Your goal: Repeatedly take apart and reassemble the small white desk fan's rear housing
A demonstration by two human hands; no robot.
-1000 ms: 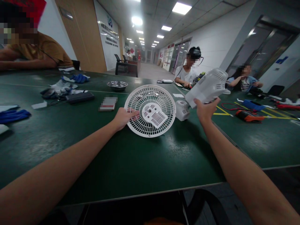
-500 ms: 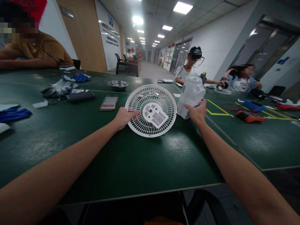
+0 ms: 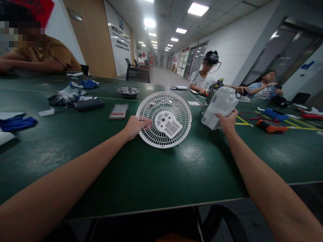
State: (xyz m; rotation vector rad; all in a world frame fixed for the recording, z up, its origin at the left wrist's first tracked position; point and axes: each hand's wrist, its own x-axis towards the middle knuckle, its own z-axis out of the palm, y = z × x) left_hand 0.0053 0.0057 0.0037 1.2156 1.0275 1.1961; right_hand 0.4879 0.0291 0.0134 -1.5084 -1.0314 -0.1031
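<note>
A round white fan grille [image 3: 164,119] stands tilted on the dark green table [image 3: 141,174]. My left hand [image 3: 135,126] grips its left rim, fingers closed on the bars. My right hand [image 3: 227,121] holds a white plastic fan housing [image 3: 219,106] just right of the grille, low over the table and tilted.
A metal bowl [image 3: 128,91], a black flat device [image 3: 88,104], blue gloves [image 3: 17,123] and white papers lie on the left and far side. An orange tool [image 3: 270,126] and red cable lie to the right. Three other people sit around the tables.
My right hand lowered the white housing from raised height toward the grille, then shifted it back right. The left hand kept its grip on the grille.
</note>
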